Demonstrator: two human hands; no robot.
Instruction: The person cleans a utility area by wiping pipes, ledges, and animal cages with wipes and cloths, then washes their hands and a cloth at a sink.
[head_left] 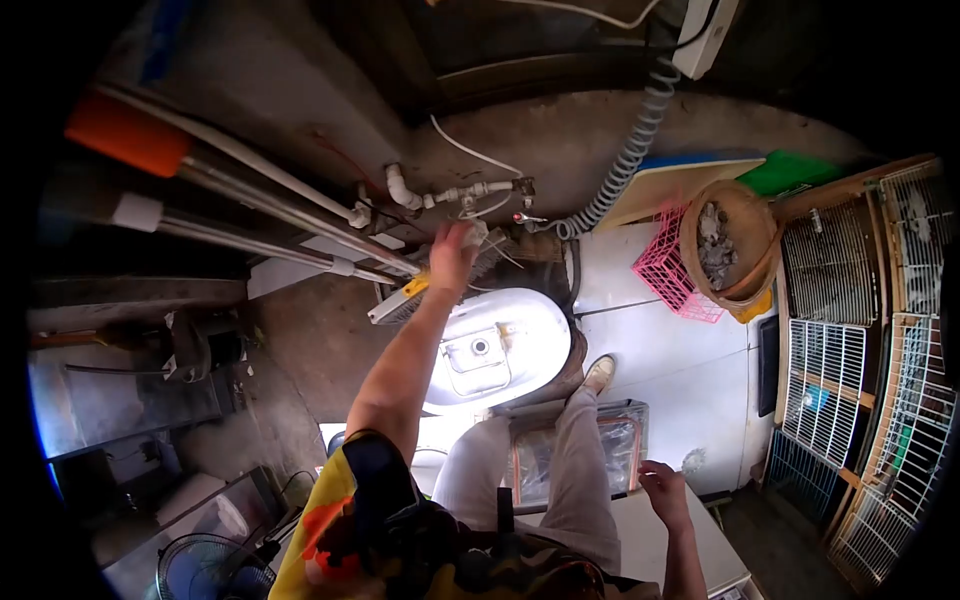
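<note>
My left hand (453,250) reaches forward past the white basin (545,325), near the pipes and valve (465,194) on the wall. Its fingers are bent around something pale and crumpled (473,234), too small to make out. Below the wrist lies a yellow-handled tool (415,286). In the basin sits a squarish white piece around the drain (481,347). My right hand (662,482) hangs low at the right, beside my leg and over a white surface (640,535), with its fingers curled and partly apart and nothing visible in them.
Long poles (270,210) lean at the left. A coiled grey hose (640,130) hangs by the wall. A pink basket (668,265), a round bowl (745,250) and wire cages (825,390) stand at the right. A framed, plastic-covered panel (622,450) lies by my feet.
</note>
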